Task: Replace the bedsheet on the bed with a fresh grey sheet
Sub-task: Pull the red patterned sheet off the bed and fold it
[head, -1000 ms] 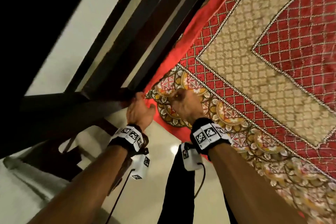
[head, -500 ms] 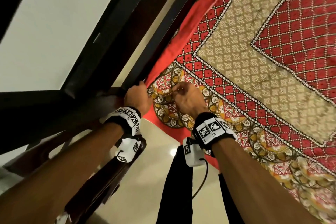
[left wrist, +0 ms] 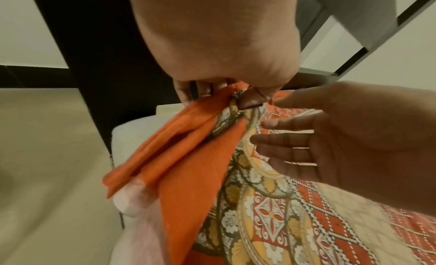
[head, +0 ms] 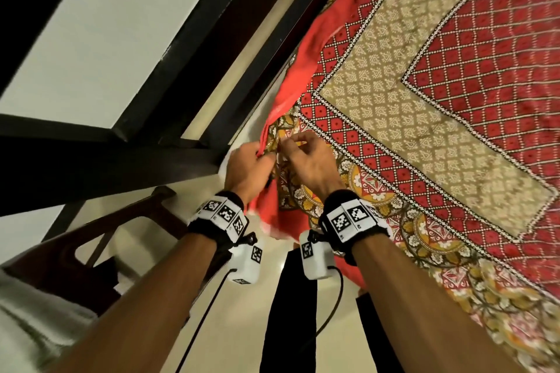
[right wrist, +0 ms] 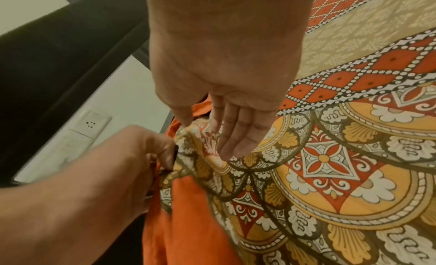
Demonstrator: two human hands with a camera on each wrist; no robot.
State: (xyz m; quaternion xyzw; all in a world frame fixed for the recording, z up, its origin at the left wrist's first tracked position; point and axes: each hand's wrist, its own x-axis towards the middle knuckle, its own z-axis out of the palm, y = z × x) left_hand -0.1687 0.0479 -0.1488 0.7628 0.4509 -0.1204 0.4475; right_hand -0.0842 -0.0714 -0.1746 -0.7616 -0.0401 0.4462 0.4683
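Corner of patterned bedsheet (head: 448, 106) now lifted off mattress (left wrist: 132, 131), where half second earlier tucked flat. Bunch pinched by left hand (head: 247, 169); right hand (head: 306, 165) fingers straight, touching fold. Stripping begun; grey sheet unseen.

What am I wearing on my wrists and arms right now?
Both forearms are bare, no sleeves. Each wrist has a black band carrying white square tags with black-and-white markers. A white camera box, also tagged, hangs under each wrist, with a thin black cable trailing back. The hands are bare.
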